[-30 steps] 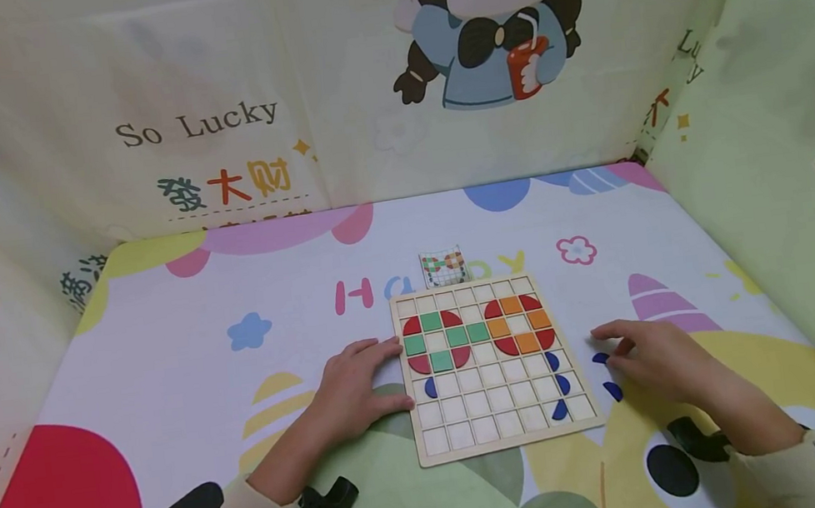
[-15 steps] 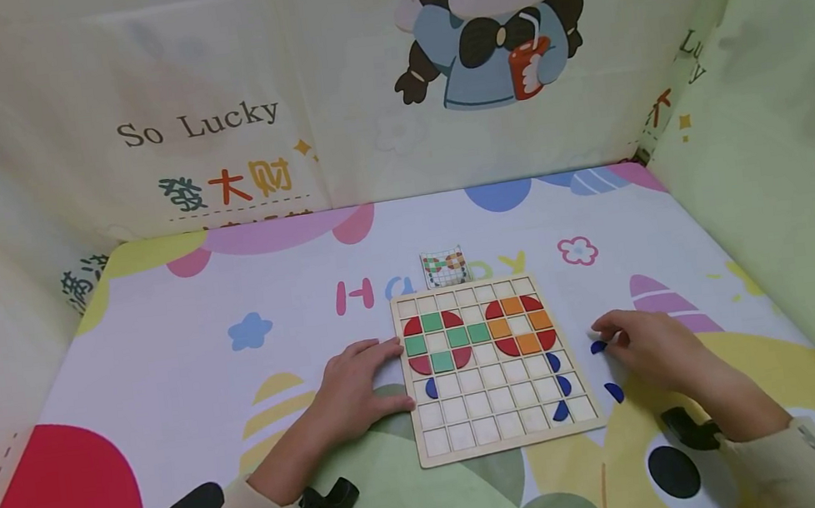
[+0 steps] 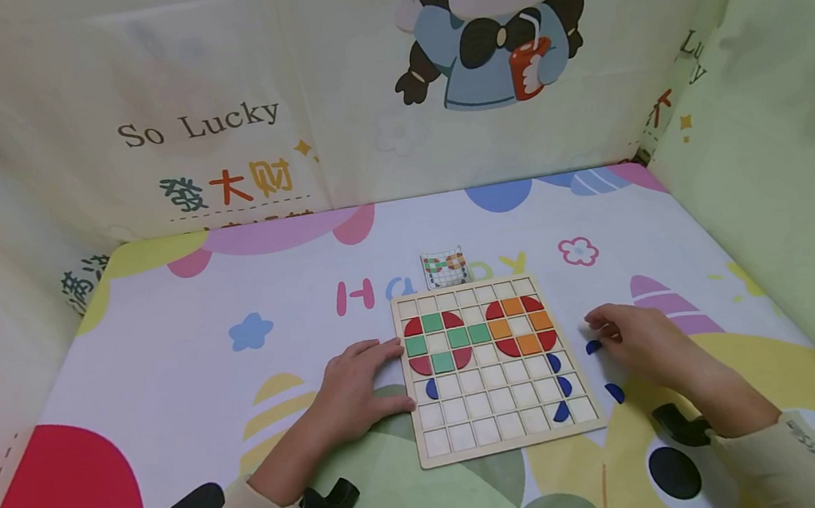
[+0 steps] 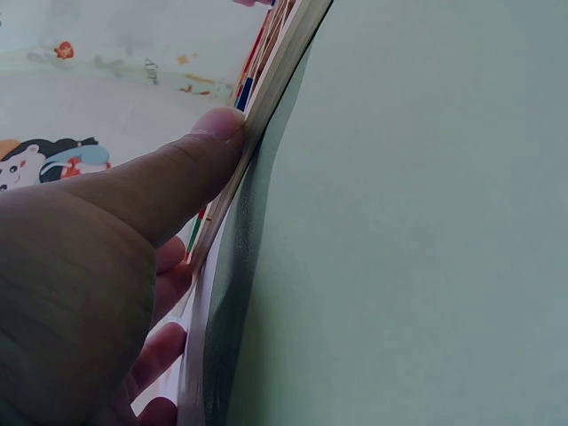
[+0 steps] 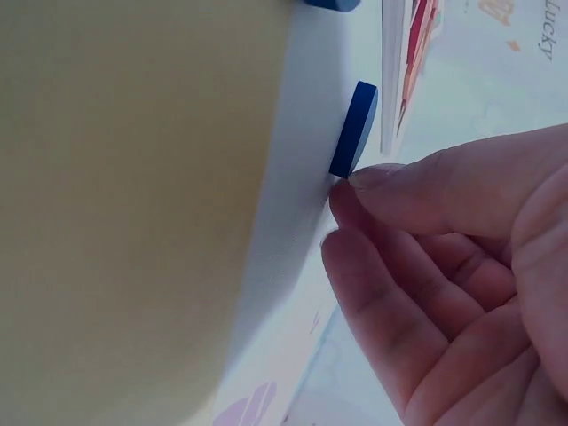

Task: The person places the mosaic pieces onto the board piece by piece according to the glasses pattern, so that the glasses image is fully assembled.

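A wooden grid board (image 3: 501, 449) lies flat, with red, green, orange and blue flat pieces in some of its squares. My left hand (image 3: 351, 390) rests at the board's left edge, its thumb (image 4: 200, 164) on the rim and its fingers extended. To the right of the board, my right hand (image 3: 648, 344) pinches a blue half-circle piece (image 5: 355, 129) by one end, between thumb and a fingertip. Another blue half-circle piece (image 3: 615, 393) lies on the tablecloth just below that hand.
A small pattern card (image 3: 445, 268) stands behind the board, showing a similar coloured design. The tablecloth (image 3: 188, 379) is printed with cartoon shapes. Printed cloth walls (image 3: 349, 68) enclose the back and sides. A black wrist mount (image 3: 330, 502) sits at the left sleeve.
My right hand has closed thumb and fingertip on the upper blue half-circle piece and shifted it slightly up and left, toward the board. The left hand stays where it was.
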`<state>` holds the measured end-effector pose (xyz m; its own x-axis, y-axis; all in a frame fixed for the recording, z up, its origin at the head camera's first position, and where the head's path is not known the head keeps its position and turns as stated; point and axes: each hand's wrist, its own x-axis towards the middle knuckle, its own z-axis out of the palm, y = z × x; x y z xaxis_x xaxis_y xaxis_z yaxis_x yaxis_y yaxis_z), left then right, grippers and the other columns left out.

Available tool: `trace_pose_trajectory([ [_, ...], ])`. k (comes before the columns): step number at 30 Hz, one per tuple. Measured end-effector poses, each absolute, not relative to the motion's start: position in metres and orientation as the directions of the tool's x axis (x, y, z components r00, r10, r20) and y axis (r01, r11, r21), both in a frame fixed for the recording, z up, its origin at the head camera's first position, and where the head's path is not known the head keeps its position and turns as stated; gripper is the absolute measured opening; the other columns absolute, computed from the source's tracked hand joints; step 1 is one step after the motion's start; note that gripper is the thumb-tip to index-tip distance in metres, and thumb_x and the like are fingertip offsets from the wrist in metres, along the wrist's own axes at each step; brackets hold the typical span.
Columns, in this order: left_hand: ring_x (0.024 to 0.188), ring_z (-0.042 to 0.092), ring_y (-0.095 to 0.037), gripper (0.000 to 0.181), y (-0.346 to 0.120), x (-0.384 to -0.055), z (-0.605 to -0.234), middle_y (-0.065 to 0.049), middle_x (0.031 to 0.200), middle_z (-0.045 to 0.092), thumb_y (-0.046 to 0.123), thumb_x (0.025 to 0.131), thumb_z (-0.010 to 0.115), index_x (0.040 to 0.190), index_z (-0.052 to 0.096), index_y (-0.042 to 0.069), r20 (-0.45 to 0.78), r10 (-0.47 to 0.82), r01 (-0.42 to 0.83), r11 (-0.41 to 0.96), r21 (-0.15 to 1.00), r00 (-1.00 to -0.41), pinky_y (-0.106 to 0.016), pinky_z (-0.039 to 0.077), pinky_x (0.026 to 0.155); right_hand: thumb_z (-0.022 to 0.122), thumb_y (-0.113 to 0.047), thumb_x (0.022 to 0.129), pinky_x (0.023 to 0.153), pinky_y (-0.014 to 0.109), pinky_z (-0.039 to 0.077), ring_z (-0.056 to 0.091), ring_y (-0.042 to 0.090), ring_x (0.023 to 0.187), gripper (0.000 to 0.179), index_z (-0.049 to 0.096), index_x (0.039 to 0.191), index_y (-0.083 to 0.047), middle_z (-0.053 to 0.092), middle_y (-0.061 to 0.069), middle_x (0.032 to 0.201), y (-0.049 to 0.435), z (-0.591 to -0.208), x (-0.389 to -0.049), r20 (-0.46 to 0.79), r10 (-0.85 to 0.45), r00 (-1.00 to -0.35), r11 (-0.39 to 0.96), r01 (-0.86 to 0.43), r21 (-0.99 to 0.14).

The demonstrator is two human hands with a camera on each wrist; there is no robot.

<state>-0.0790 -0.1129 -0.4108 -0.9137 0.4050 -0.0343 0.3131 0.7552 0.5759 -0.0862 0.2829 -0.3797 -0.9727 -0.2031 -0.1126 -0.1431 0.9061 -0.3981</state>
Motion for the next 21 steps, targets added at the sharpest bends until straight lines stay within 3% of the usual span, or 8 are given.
trace_pose_trajectory([
  [11,0.138,0.038,-0.030,0.072,-0.1134,-0.0790,-0.4109,0.000,0.145,0.054,0.040,0.079,0.085,0.140,0.058,0.014,-0.031,0.406,0.316,0.753,0.577,-0.913,-0.058,0.031,0.106,0.069,0.000,0.089,0.078,0.046,0.057,0.062,0.031,0.091,0.032,0.065,0.120,0.003,0.067,0.017,0.109,0.2790,-0.3765,-0.0827,-0.173,-0.182,-0.968,0.918,-0.105,-0.382],
  [21,0.138,0.039,-0.030,0.072,-0.1132,-0.0795,-0.4122,0.000,0.145,0.053,0.041,0.079,0.084,0.140,0.059,0.013,-0.022,0.411,0.325,0.752,0.574,-0.911,-0.058,0.032,0.106,0.072,0.001,0.088,0.084,0.052,0.055,0.063,0.035,0.096,0.034,0.064,0.120,0.005,0.068,0.018,0.109,0.2779,-0.3792,-0.0832,-0.143,-0.215,-0.966,0.912,-0.146,-0.383],
])
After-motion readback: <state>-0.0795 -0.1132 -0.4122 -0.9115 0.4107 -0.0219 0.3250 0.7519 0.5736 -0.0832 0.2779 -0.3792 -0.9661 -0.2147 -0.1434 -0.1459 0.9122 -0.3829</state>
